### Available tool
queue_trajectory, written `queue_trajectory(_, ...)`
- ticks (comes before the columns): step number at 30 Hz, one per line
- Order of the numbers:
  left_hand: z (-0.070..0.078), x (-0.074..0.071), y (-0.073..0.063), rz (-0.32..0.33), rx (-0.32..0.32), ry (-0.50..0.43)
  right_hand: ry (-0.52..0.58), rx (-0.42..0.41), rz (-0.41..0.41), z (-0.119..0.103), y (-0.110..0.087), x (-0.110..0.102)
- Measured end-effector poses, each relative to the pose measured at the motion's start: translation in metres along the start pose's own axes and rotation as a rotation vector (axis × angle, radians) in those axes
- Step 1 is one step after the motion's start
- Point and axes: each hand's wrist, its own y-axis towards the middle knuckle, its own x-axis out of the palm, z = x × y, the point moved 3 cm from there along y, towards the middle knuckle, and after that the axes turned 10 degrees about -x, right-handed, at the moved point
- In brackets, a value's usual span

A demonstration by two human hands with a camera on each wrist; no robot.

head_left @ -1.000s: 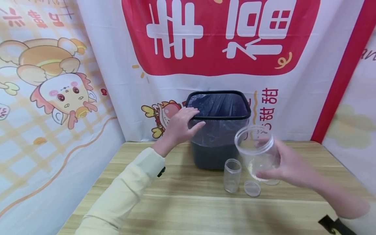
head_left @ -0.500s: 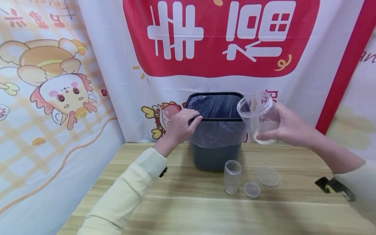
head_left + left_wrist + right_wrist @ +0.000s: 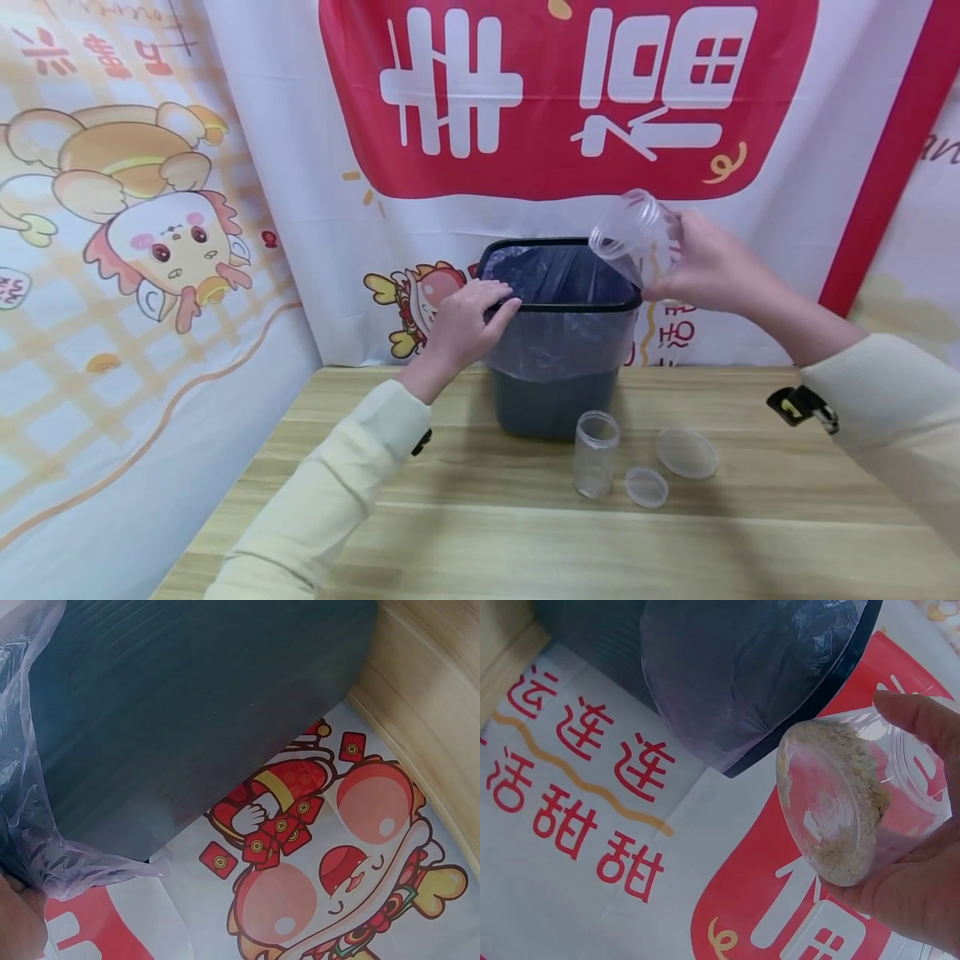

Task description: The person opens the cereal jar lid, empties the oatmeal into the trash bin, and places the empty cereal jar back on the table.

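Note:
My right hand (image 3: pixel 705 262) grips a large clear plastic jar (image 3: pixel 633 229) at the right side of the bin's top, its mouth tipped to the left and down toward the opening. In the right wrist view, pale tan crumb-like bits (image 3: pixel 866 769) line the jar's base and lower wall. The dark grey trash bin (image 3: pixel 555 412) has a black rim and a translucent bag (image 3: pixel 562 342) folded over it. My left hand (image 3: pixel 467 323) holds the bin's left front rim, fingers over the edge and thumb outside. Only a bit of this hand (image 3: pixel 19 922) shows in the left wrist view.
On the wooden table (image 3: pixel 480 550), a smaller clear jar (image 3: pixel 596 462) stands upright in front of the bin. Beside it to the right lie a small round lid (image 3: pixel 647 487) and a larger one (image 3: pixel 687 454). A printed cloth (image 3: pixel 420 217) hangs close behind the bin.
My right hand has raised the large jar from above the lids to the bin's right rim and tipped it over leftward. My left hand has stayed on the rim.

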Motion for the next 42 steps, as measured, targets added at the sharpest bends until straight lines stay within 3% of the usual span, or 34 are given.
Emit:
queue_trajectory(6,0.001,0.000,0.001,0.013,0.011,-0.014,-0.081,-0.041,0.003,-0.004,0.015,0.000)
queue_trajectory(16,0.003,0.000,0.002,0.013,0.016,-0.011,-0.393,-0.133,0.010,-0.007,0.035,0.004)
queue_trajectory(24,0.005,0.000,0.002,0.005,0.009,-0.013,-0.638,-0.246,-0.068,-0.011,0.046,0.015)
queue_trajectory(42,0.000,0.001,0.001,0.001,-0.001,-0.006,-0.930,-0.439,-0.155,-0.009,0.055,0.026)
